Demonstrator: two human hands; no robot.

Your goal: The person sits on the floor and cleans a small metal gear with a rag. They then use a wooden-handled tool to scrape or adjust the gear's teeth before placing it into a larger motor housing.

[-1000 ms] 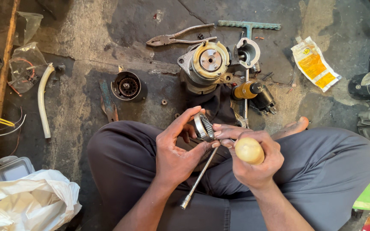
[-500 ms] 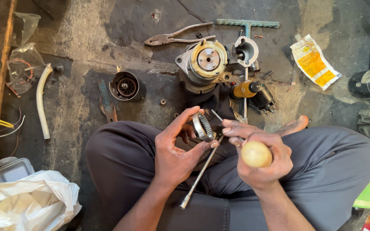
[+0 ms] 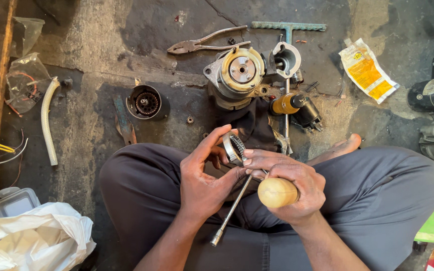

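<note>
Head view. A seated person, legs crossed in dark trousers, works over the lap. The left hand (image 3: 204, 183) clamps a toothed metal ring (image 3: 233, 148) between thumb and curled fingers, holding it upright just above the knees. The right hand (image 3: 292, 185) is wrapped tight round the pale wooden handle (image 3: 277, 192) of a tool whose working end is hidden behind the fingers where it meets the ring; the fingertips of this hand also touch the ring. A long steel rod (image 3: 231, 213) slants down between the two hands; which hand steadies it cannot be told. Judged step: prising or cleaning at the ring's inner face; the next move calls for a firm pinch and a short, controlled push of the tool.

On the oily floor (image 3: 101, 115) ahead lie a motor housing (image 3: 237, 75), a small geared cup (image 3: 145, 103), pliers (image 3: 204, 45), a T-handled wrench (image 3: 288, 26), a yellow sachet (image 3: 367, 70) and a white hose (image 3: 46, 120). A loose tiny gear (image 3: 190, 120) lies near the knee. Nothing stands between the hands and the ring.
</note>
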